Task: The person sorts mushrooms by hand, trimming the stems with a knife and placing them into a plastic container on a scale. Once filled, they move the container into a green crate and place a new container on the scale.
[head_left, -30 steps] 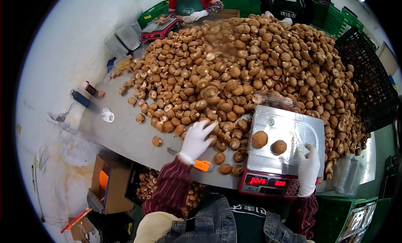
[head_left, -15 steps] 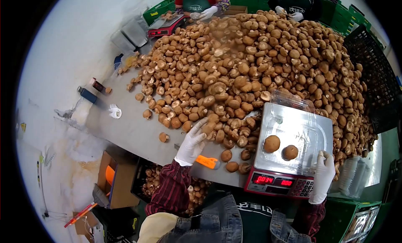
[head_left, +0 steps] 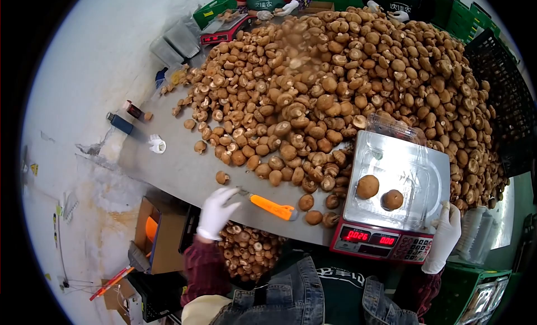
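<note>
**Mushroom heap on a grey bench, two in the tray on the scale**

Head view: a long grey bench (head_left: 179, 174) stands on a pale, stained floor, and most of its top is buried under a heap of brown mushrooms (head_left: 347, 73). At the far end, co-workers' gloved hands (head_left: 288, 7) work beside a second scale (head_left: 224, 29), with green crates (head_left: 215, 6) behind them. A black crate (head_left: 503, 101) borders the heap on the right.

At the near edge sits a scale (head_left: 386, 238) with red digits, carrying a clear plastic tray (head_left: 403, 174). In it lie two mushrooms (head_left: 367, 186), just beside each other. Below the bench edge a dark crate (head_left: 246, 249) holds more mushrooms, and a cardboard box (head_left: 156, 235) stands to its left.

The left hand (head_left: 217, 212), in a white glove, hovers at the bench edge with its fingers apart, their tips by the blade end of an orange-handled knife (head_left: 272, 207) lying flat on the bench. The right hand (head_left: 444, 235), also gloved, rests against the scale's near right corner; I cannot tell whether its fingers grip anything
</note>
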Demonstrator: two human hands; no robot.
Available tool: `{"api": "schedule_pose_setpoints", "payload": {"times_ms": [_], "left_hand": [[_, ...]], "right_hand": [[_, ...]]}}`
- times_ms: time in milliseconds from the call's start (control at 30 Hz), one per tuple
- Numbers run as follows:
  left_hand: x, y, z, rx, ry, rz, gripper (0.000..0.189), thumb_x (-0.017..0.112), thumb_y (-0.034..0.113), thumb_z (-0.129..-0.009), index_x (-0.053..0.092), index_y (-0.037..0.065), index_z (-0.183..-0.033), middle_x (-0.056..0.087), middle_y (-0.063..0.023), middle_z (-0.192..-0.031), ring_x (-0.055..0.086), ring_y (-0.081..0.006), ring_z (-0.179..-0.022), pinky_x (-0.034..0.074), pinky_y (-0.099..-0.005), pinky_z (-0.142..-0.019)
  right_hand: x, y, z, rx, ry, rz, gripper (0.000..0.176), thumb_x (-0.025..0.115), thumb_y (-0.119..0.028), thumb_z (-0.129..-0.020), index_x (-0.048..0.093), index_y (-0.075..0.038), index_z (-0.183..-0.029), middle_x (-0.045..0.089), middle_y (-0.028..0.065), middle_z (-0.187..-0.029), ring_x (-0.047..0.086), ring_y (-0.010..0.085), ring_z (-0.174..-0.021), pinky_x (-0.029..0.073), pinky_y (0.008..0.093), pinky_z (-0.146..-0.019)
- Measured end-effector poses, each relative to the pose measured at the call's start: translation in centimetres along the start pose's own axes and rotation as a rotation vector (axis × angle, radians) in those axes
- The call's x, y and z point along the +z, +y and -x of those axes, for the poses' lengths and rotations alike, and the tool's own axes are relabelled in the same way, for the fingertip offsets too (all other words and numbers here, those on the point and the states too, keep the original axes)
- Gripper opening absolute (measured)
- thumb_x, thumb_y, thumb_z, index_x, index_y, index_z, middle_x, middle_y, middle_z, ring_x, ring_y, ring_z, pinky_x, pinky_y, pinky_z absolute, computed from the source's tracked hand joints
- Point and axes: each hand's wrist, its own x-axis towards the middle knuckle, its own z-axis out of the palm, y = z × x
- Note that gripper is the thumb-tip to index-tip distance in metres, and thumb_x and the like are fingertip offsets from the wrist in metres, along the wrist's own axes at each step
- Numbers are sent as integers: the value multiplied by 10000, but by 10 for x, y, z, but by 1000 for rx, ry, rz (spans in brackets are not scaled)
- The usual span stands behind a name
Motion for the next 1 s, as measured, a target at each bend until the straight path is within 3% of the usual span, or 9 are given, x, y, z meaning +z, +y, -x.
{"api": "schedule_pose_setpoints", "payload": {"times_ms": [67,133,267,333,467,600,900,967,1000], "left_hand": [[37,29,-22,238,47,-71,454,691,48,-712,602,63,-1157,616,-124,-1101,558,-296,-1033,452,-363,-884],[76,53,-48,452,0,-156,547,670,50,-689,557,94,-1223,590,-102,-1134,531,-292,-1024,434,-367,-862],[111,69,-75,470,-104,-316,567,687,71,-681,561,84,-1234,565,-100,-1140,490,-289,-1061,437,-374,-878],[103,70,-80,364,-30,18,536,638,65,-753,535,117,-1276,557,-93,-1129,523,-263,-1029,434,-362,-869],[85,56,-83,-299,-230,1387,424,554,86,-874,486,-7,-1282,584,-85,-1099,566,-179,-1001,461,-307,-875],[84,37,-78,-350,-341,1817,399,528,80,-864,469,10,-1253,554,-114,-1174,556,-208,-1059,471,-345,-903],[71,44,-70,-311,-360,1890,436,535,90,-860,431,82,-1284,504,-98,-1248,516,-245,-1123,462,-397,-905],[68,53,-68,-316,-350,1870,300,560,112,-864,549,43,-1155,577,-74,-1100,572,-201,-1023,479,-328,-831],[66,54,-66,-291,-406,1336,207,583,123,-860,598,29,-1043,592,-55,-993,589,-168,-927,477,-297,-772]], "right_hand": [[0,-5,4,-48,7,13,204,522,-172,-956,625,-5,-1012,555,-11,-779,436,36,-566,376,178,-541],[0,-27,14,99,-83,-149,193,531,-129,-946,627,21,-1020,595,39,-880,496,56,-635,416,190,-570],[-8,-23,17,-13,35,-35,198,517,-132,-957,626,19,-1024,588,16,-840,478,50,-592,395,187,-546],[-19,-11,16,-13,49,-5,208,520,-151,-958,628,13,-1028,600,17,-884,458,44,-562,390,179,-541],[-22,5,15,-14,62,1,209,519,-172,-964,635,-9,-1023,579,-8,-808,427,29,-524,368,168,-526],[-13,3,14,11,43,-10,201,514,-169,-966,635,-16,-1012,517,-32,-691,414,21,-522,339,169,-512],[-18,0,17,17,52,15,203,511,-160,-966,636,-9,-1019,534,-26,-730,420,22,-541,348,173,-535],[-18,-1,18,14,55,13,206,512,-161,-965,636,-7,-1022,540,-24,-747,423,24,-545,351,174,-537],[-17,-4,18,33,53,-5,206,512,-162,-965,635,-6,-1022,539,-23,-754,425,25,-548,353,175,-540]]}}
